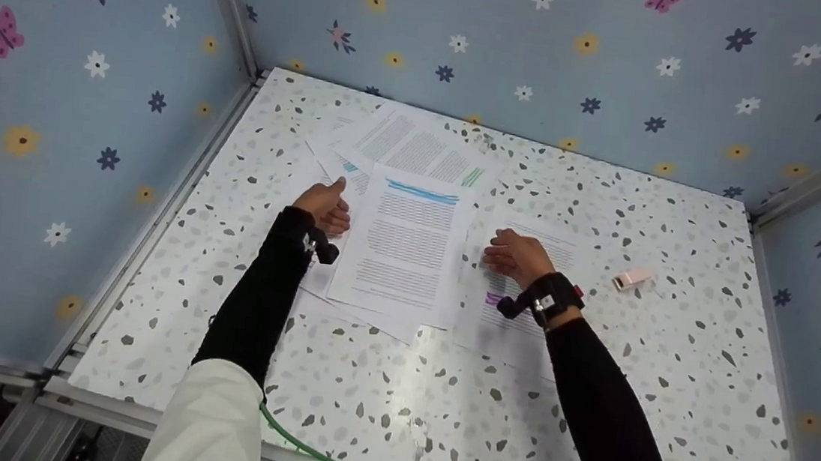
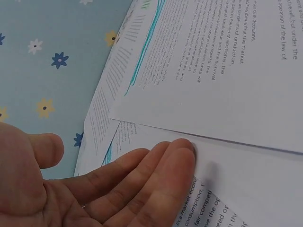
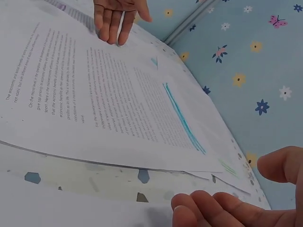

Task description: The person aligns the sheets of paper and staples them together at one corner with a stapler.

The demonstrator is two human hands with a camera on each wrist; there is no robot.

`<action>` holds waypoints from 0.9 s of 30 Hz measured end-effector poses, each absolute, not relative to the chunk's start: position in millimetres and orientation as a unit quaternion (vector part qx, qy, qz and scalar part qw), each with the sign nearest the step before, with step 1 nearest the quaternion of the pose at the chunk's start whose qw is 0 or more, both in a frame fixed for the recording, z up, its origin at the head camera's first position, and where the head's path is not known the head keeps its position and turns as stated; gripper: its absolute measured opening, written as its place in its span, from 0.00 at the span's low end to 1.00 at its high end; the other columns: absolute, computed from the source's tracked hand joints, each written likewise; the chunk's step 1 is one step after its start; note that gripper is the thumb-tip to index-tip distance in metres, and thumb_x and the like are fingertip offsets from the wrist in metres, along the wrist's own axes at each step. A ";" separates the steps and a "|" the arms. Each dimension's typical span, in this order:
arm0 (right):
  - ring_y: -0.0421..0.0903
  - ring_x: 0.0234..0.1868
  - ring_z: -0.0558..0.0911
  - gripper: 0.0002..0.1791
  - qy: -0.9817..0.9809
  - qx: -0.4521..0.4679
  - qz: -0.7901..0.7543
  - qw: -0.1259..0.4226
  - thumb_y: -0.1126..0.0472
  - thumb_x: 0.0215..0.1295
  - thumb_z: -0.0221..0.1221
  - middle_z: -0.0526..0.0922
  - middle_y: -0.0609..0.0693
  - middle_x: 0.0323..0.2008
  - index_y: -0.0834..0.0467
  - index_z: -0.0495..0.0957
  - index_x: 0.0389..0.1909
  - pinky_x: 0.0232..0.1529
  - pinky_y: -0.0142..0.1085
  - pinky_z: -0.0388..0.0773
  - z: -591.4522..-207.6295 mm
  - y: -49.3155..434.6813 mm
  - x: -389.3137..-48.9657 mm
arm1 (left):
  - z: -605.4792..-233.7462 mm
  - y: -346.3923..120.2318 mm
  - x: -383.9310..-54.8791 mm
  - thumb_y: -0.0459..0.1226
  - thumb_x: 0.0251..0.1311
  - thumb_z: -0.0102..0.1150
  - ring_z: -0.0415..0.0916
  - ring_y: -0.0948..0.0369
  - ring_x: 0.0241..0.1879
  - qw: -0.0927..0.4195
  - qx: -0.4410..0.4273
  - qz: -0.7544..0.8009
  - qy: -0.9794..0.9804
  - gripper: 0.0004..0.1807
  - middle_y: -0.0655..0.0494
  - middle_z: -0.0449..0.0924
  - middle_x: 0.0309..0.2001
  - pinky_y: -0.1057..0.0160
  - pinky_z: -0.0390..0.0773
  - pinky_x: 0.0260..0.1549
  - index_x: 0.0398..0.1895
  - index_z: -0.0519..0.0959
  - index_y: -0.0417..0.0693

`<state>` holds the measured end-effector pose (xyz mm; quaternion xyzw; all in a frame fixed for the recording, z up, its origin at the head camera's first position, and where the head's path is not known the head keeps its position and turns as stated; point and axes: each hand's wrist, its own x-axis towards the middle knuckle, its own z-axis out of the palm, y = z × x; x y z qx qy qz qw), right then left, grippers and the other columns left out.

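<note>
Lying near the middle of the counter (image 1: 624, 432), a printed sheet with blue marking (image 1: 408, 253) is set on top of other papers, its coloured strokes drawn across the far end. Just beyond it, a sheet with green marking (image 1: 408, 140) is partly covered by it. To the right, across a narrow strip of bare counter, a sheet with purple marking (image 1: 513, 334) is laid separately. The left hand (image 1: 324, 206) is held over the papers beside the blue-marked sheet's left edge, its fingers extended and slightly bent, its thumb raised apart, nothing gripped; whether the paper is touched cannot be told. The right hand (image 1: 521, 258) is held over the purple-marked sheet with fingers loosely extended towards the left, likewise with nothing grasped. Farther right, a small pale pink object (image 1: 632, 279) is seen on the counter. At the far side, a flower-patterned wall (image 1: 416, 20) is shown.
</note>
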<state>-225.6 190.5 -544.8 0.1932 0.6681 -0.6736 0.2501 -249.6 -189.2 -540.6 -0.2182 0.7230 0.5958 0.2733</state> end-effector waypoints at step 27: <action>0.53 0.45 0.84 0.23 0.641 0.239 -0.680 0.264 0.56 0.74 0.57 0.80 0.63 0.54 0.67 0.72 0.62 0.53 0.43 0.81 -559.7 167.0 -230.8 | -548.4 -174.2 -256.1 0.56 0.79 0.35 0.85 0.53 0.41 0.290 -0.207 0.608 0.710 0.33 0.40 0.81 0.52 0.65 0.83 0.35 0.63 0.70 0.35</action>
